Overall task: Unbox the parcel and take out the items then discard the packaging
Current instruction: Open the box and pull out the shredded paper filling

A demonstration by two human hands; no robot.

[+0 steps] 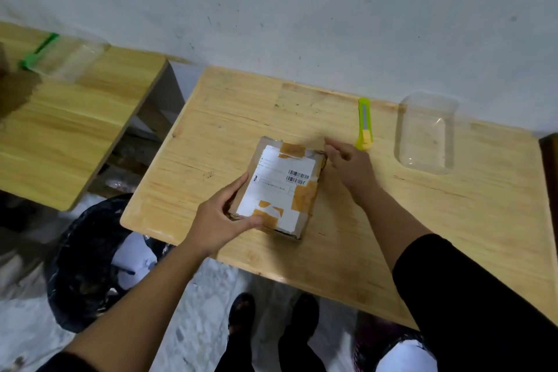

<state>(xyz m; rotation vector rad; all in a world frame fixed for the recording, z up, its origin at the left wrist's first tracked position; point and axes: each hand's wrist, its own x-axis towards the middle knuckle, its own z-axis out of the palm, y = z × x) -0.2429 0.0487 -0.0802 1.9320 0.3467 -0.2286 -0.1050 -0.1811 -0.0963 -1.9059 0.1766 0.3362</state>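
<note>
The cardboard parcel [280, 187] lies flat on the wooden bench [453, 220], toward its near-left part, with its white shipping label [279, 181] facing up and patches of brown tape [303, 195] across the label's corners and edges. The parcel is sealed. The left hand [222, 220] grips its near-left corner: the fingers [238, 186] curl along the left side edge while the thumb presses on the near end of the top face, so the fingers are clamped on the parcel. The right hand [350, 167] sits at the far-right corner, its fingertips touching or just beside the parcel's edge; its fingers are loosely curled and slightly apart, holding nothing, and whether they press the cardboard cannot be told through the blur. Just beyond the right hand, a yellow-green utility knife [364, 124] lies on the bench, near but apart from the fingers. Further right stands a clear plastic container [427, 133], well apart from the parcel. To the left, across a gap, a second bench [75, 136] carries another clear container [72, 57] and a green tool [39, 51]. On the floor below the near-left corner of the main bench stands a bin lined with a black bag [87, 263], with white packaging inside.
</note>
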